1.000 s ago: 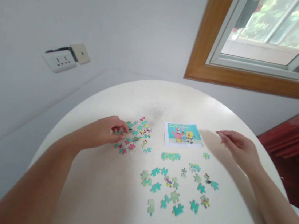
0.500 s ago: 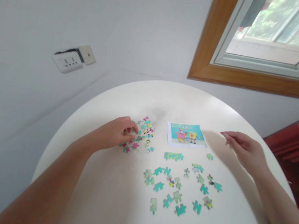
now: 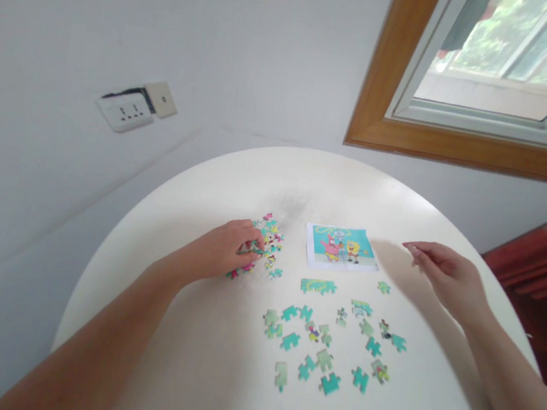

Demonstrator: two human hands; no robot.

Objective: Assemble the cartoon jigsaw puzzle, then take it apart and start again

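My left hand (image 3: 231, 250) is over the left pile of loose jigsaw puzzle pieces (image 3: 273, 237), its thumb and index finger bent close together around a teal puzzle piece. The palm and fingers hide part of the pile. To the right of the picture card, my right hand (image 3: 448, 276) hovers above the table, fingertips pinched together; whatever is between them is too small to make out. The reference picture card (image 3: 343, 248) lies flat between both hands, showing a pink and a yellow cartoon figure on teal. Just below it sits a joined strip of puzzle pieces (image 3: 318, 286).
Several teal and pale green puzzle pieces (image 3: 330, 383) are spread over the front middle of the round white table (image 3: 181, 368). A single piece (image 3: 383, 287) lies below the card's right corner. Behind the table are a wall with a socket (image 3: 125, 110) and a wood-framed window (image 3: 463, 146).
My left hand has shifted right and slightly inward over the pile, and its thumb and index finger have come closer together. My right hand has hardly moved.
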